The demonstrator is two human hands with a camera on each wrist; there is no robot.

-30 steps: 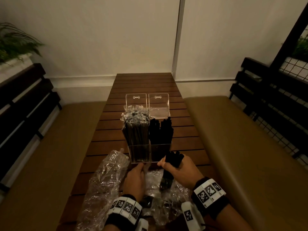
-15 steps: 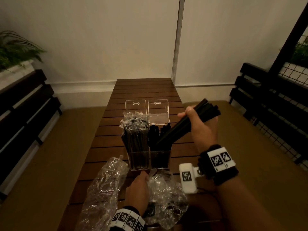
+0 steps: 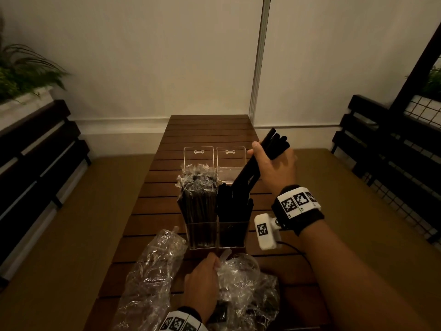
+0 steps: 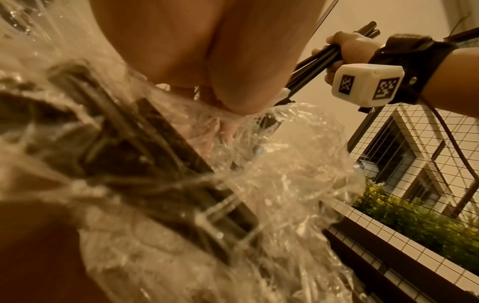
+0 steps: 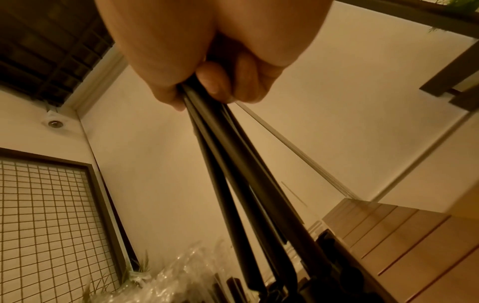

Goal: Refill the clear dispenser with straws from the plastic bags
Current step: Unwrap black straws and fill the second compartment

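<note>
A clear two-compartment dispenser [image 3: 216,237] stands mid-table with both lids up. Its left side holds wrapped straws [image 3: 198,199]; its right side holds bare black straws [image 3: 232,206]. My right hand [image 3: 269,161] grips a bundle of black straws [image 3: 257,161] [image 5: 233,164], tilted, with the lower ends inside the right compartment. My left hand [image 3: 202,280] holds the crumpled plastic bag [image 3: 245,287] [image 4: 272,174] down near the table's front edge. In the left wrist view dark straws [image 4: 166,184] still lie inside that bag.
A second crumpled clear bag [image 3: 152,273] lies left of my left hand. Padded benches [image 3: 358,211] flank the slatted wooden table [image 3: 210,132], with dark slatted backrests on both sides. A wall closes the far end.
My right hand lifted the straw bundle out of the bag, swung it up and over the dispenser, and now its lower ends sit in the right compartment. The left hand stayed on the bag.
</note>
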